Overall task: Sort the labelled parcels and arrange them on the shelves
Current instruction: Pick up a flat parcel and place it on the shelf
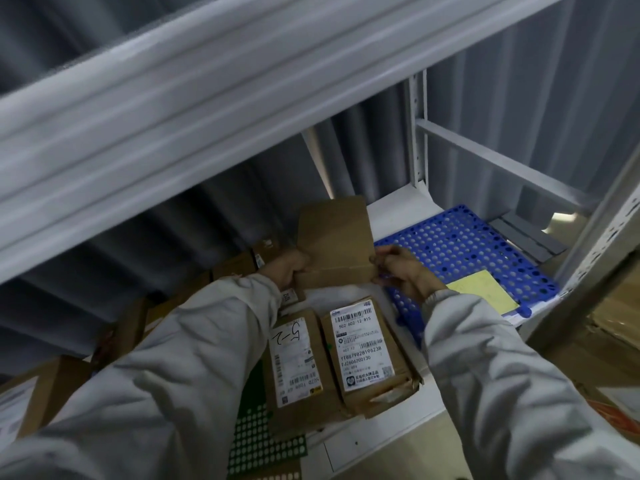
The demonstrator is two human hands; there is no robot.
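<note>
I hold a plain brown cardboard parcel (335, 242) upright over the white shelf (394, 202). My left hand (289, 268) grips its lower left edge; my right hand (398, 270) pinches its lower right corner and also holds a blue pen. Just in front lie two labelled brown parcels side by side: one (298, 368) with "5-2" handwritten on its label, the other (369, 351) with a printed barcode label. More brown parcels (235, 266) stand in a row to the left, partly hidden by my left sleeve.
A blue perforated divider (464, 244) lies on the shelf to the right, with a yellow note (483, 292) on it. A green perforated panel (258, 441) sits below the parcels. An upper shelf beam (173, 126) overhangs; a steel upright (588, 258) stands right, boxes beyond it.
</note>
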